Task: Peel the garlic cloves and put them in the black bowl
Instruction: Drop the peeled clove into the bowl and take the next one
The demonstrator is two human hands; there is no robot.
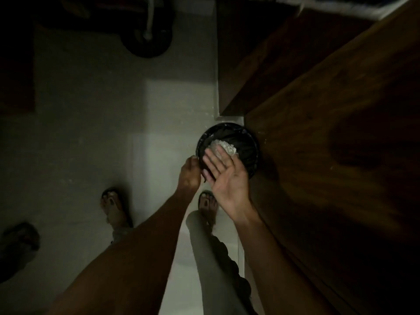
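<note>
A round black bowl (243, 137) is held out past the edge of the wooden table (329, 155), above the floor. A pale, flaky heap of garlic bits or skins (225, 146) lies inside it; which of the two it is I cannot tell in the dim light. My left hand (189, 173) grips the bowl's left rim with curled fingers. My right hand (223, 176) is flat with straight fingers, its fingertips over the near edge of the pale heap.
The light is dim. Below the bowl lies a pale tiled floor (102, 137) with my two sandalled feet (114, 205). Another dark shoe (18, 242) sits at the far left. A dark round object with a white pipe (147, 35) stands at the top.
</note>
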